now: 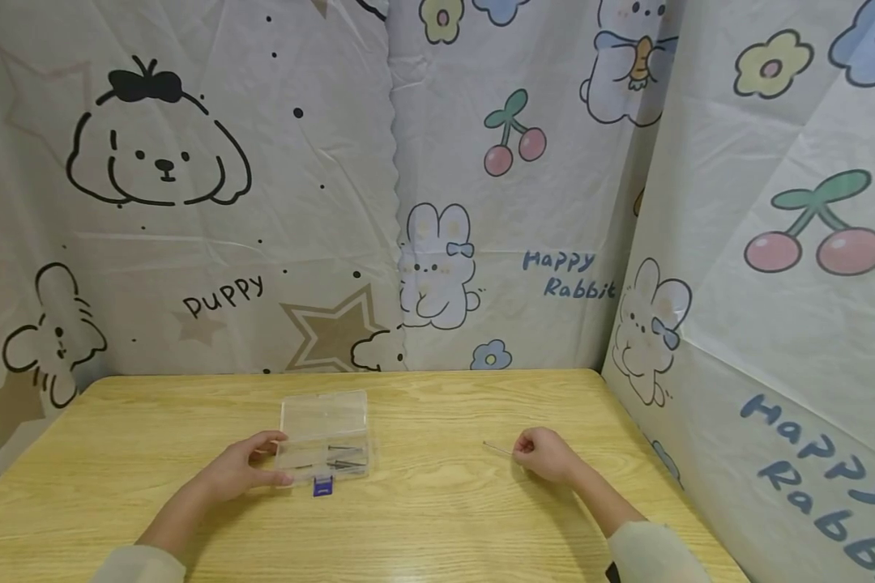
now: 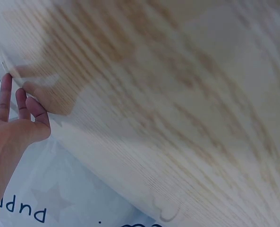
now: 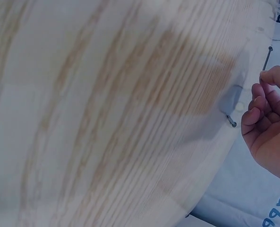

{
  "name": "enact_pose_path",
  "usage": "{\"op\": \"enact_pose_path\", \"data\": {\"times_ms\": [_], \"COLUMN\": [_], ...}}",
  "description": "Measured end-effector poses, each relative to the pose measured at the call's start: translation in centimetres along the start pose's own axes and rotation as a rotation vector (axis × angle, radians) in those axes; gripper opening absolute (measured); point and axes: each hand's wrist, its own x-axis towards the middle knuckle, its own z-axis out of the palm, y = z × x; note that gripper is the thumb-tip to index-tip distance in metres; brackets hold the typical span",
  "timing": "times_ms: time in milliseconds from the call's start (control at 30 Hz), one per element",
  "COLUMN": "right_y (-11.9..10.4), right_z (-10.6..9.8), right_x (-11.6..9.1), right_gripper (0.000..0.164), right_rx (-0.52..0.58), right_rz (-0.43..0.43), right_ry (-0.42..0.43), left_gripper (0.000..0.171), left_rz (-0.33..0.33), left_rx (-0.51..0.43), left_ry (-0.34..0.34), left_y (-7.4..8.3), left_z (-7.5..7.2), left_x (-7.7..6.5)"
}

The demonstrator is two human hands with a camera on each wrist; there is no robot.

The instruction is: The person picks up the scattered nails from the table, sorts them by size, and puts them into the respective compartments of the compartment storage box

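Note:
A clear plastic box (image 1: 325,411) stands open on the table, its lid tipped back and a blue latch (image 1: 323,487) at its front. Several thin dark nails (image 1: 346,465) lie inside. My left hand (image 1: 242,465) holds the box by its left side, thumb at the front corner and fingers farther back. In the left wrist view its curved fingers (image 2: 21,101) meet the box's edge. Well to the right of the box, my right hand (image 1: 547,453) pinches one long thin nail (image 1: 497,448) between thumb and forefinger. That nail's round head points away from the hand in the right wrist view.
The wood-grain table (image 1: 423,518) reaches back to a printed cloth (image 1: 321,243) hanging behind it. Another cloth (image 1: 780,324) borders the right side. Between the box and my right hand runs a stretch of bare tabletop.

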Motion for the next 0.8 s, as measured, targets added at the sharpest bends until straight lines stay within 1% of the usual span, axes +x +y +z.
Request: {"op": "enact_pose_path", "data": {"times_ms": [267,533,800], "right_y": [-0.5,-1.3,-2.2], "right_z": [0.6,1.2,1.7], "right_x": [0.4,0.9,1.7], "right_gripper": [0.006,0.006,0.005], "right_rx": [0.009,0.001,0.0], "right_rz": [-0.006,-0.031,-0.064], "right_ry": [0.003,-0.011,-0.022], "left_gripper": [0.075,0.074,0.076], "left_rz": [0.003,0.014,0.008], "left_rx": [0.0,-0.002,-0.001], "left_ry": [0.0,-0.001,-0.006], "left_y": [-0.1,-0.1,0.2], "left_z": [0.0,0.0,-0.1], "left_x": [0.1,-0.1,-0.2]}}
